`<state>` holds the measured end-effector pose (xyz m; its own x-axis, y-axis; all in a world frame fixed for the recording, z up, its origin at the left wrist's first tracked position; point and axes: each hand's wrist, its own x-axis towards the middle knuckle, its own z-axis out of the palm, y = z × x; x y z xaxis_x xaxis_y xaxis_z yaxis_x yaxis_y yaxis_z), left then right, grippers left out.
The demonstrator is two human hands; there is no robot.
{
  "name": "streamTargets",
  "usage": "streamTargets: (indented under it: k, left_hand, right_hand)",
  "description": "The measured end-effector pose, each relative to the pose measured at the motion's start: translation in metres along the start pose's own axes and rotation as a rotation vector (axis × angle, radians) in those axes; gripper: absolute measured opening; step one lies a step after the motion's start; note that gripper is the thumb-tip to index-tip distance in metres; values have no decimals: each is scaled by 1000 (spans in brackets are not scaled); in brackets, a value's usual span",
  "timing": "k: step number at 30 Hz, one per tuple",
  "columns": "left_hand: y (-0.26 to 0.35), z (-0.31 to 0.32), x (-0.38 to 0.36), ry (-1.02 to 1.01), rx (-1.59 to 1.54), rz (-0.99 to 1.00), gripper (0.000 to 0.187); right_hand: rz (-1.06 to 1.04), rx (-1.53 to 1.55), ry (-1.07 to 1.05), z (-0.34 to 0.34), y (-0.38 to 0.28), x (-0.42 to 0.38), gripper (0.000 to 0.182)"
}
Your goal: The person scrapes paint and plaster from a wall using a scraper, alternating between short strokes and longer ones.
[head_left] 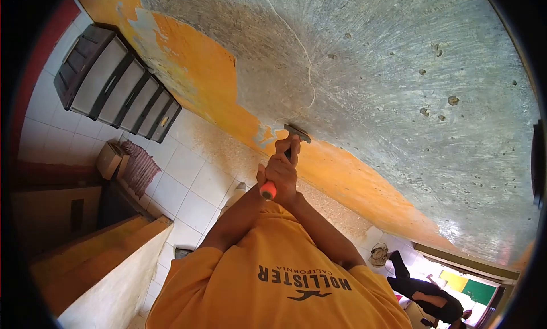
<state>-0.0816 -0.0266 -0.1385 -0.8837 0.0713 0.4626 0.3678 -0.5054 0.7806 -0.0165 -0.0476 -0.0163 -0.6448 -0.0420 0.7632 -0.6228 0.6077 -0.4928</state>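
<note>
Both my hands are clasped on the handle of a scraper point(297, 133), whose metal blade is pressed flat against the wall point(399, 101). My right hand point(286, 161) grips higher up, nearer the blade. My left hand point(268, 178) wraps lower, by the handle's orange end point(268, 190). The blade sits at the border between bare grey plaster and a remaining band of orange paint point(342, 169). My orange printed shirt point(273, 277) fills the bottom of the view.
A dark-framed drawer unit point(114, 84) stands against the wall on the white tiled floor point(188, 181). Near it are a cardboard box point(108, 158) and a ribbed mat point(139, 168). Dust lies along the wall's base. A low wall point(108, 277) is at left. Another person point(424, 292) in dark clothes is at lower right.
</note>
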Motion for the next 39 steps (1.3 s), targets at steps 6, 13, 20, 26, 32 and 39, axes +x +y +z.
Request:
streamTargets:
  k: [6, 13, 20, 26, 32, 39]
  left_hand:
    - [22, 7, 4, 33, -40, 1, 48]
    - [22, 21, 13, -103, 82, 132, 47]
    - [30, 34, 17, -57, 120, 211, 42]
    - [32, 35, 3, -108, 216, 101, 40]
    - [35, 45, 9, -138, 182, 213, 40]
    - [54, 57, 17, -211, 197, 301, 36]
  right_hand:
    - [-17, 22, -11, -5, -9, -2, 33]
    - [-2, 45, 94, -27, -31, 20, 34]
    - [12, 40, 36, -41, -22, 7, 32]
    - [43, 102, -23, -51, -4, -7, 34]
    - [-1, 13, 3, -65, -17, 1, 33]
    - [-60, 89, -11, -80, -33, -6, 36]
